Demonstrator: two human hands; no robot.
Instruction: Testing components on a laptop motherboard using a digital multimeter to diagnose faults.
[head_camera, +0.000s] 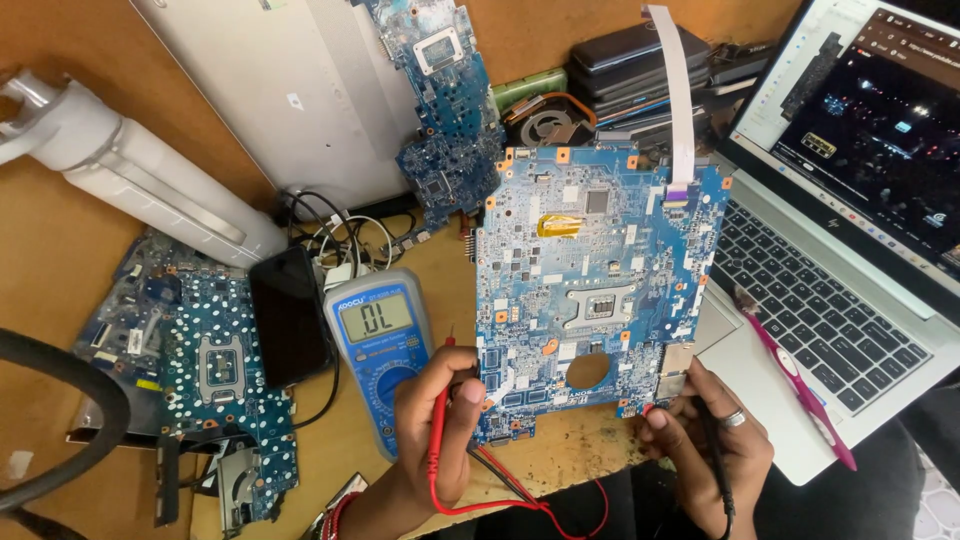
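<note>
Left hand (432, 420) pinches the red probe (438, 400), right hand (705, 440) the black probe (712, 430), against the large blue circuit board (590, 270), likely light, stiff, fragile, best held by its edges

**Free room and obstacles on the wooden bench**

Bare brown wooden bench (60, 270) lies open at far left. A blue multimeter (382, 345), black phone (290, 315) and tangled cables (340, 235) crowd the middle; an open silver laptop (830, 300) blocks the right.
</note>
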